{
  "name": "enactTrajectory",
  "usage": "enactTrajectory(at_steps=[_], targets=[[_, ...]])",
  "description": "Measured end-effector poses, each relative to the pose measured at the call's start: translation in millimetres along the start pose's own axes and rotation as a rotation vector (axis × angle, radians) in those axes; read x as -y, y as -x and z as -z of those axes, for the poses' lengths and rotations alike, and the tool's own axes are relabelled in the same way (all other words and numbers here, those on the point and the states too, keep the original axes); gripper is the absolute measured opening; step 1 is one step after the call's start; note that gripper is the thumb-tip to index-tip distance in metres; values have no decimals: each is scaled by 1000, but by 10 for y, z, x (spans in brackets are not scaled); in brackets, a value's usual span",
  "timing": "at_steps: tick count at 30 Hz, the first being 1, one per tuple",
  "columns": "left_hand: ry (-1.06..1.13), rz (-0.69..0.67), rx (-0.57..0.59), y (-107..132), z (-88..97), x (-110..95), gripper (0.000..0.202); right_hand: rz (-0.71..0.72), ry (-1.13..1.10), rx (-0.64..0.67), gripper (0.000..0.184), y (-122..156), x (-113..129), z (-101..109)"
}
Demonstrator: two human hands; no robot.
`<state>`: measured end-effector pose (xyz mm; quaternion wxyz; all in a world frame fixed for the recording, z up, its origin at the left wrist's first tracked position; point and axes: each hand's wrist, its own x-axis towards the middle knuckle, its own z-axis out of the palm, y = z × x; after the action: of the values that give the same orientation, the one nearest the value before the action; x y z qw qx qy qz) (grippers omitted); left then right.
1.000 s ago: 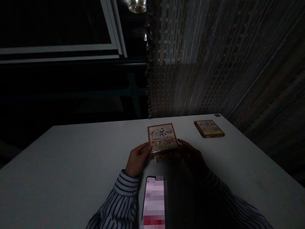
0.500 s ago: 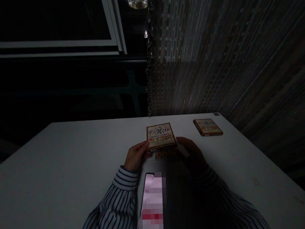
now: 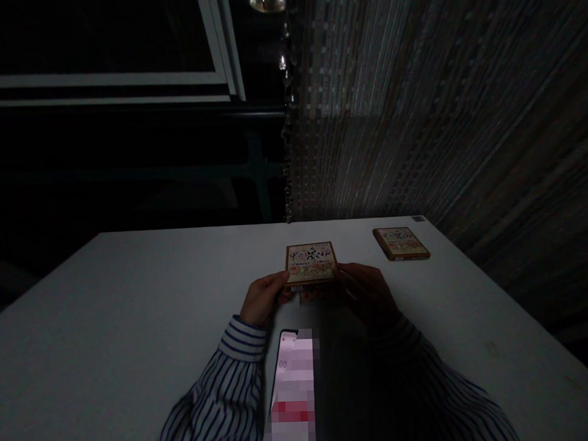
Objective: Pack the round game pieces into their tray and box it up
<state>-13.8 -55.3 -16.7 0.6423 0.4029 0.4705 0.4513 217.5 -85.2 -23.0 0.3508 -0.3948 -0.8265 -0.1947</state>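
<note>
I hold a small square Chinese chess box [image 3: 311,263] with a brown border and printed lid between both hands, just above the white table [image 3: 133,303]. My left hand [image 3: 264,300] pinches its left edge with thumb and fingers. On the box's right edge my right hand [image 3: 366,292] is closed, in deep shadow. A second patterned piece [image 3: 320,295] shows just under the box, between my hands. Both sleeves are striped.
A matching box [image 3: 401,244] lies flat near the table's far right corner. A lit phone [image 3: 293,394] rests by my chest at the near edge. A bead curtain [image 3: 415,113] hangs behind the table; dark window frames stand at the left.
The box has tilted flatter and dropped slightly toward the table. My right hand has closed in on its right edge. The view has shifted down a little.
</note>
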Motion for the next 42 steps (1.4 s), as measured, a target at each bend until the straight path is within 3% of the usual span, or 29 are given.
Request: enactTrajectory(at_steps=[9, 15, 20, 25, 28, 32, 42], targets=[[-40, -7, -17, 6, -13, 0, 37, 28, 22, -12, 37, 21, -3, 2], [-106, -88, 6, 8, 8, -3, 43, 29, -6, -45, 43, 27, 2, 14], [-286, -358, -127, 24, 44, -8, 51, 8, -52, -67, 47, 20, -24, 15], [-546, -720, -29, 46, 72, 5, 50, -35, -84, -79, 48, 30, -44, 17], [-685, -868, -16, 45, 82, 9, 49, -52, -104, -81, 48, 30, -38, 29], [-722, -948, -9, 25, 101, -13, 42, -25, -124, -75, 45, 3, -25, 51], [-707, -992, -1, 2, 91, -194, 29, -58, -135, 2, 35, -144, -40, 144]])
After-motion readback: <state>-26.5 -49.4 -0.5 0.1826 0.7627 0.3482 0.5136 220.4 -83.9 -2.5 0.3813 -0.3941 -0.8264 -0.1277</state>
